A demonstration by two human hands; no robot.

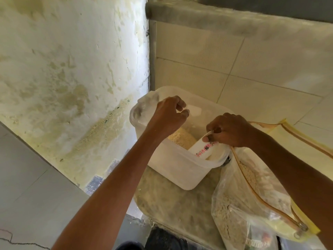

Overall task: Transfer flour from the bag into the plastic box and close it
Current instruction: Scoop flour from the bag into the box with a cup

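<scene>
An open translucent plastic box (173,165) stands on a flour-dusted surface, with a heap of beige flour (180,138) inside it. My right hand (228,130) pinches the rim of a white cup with pink print (201,148), which is tilted inside the box's near right corner. My left hand (169,114) hovers over the box's left side with its fingers curled, and I see nothing in it. At the lower right a clear plastic bag of flour (239,204) lies partly inside a yellow zip bag (288,138). No lid is visible.
A stained, peeling wall (72,78) rises close on the left of the box. Pale floor tiles (252,69) spread behind it, under a grey concrete ledge (216,17). The dusty stand (171,204) ends just in front of the box.
</scene>
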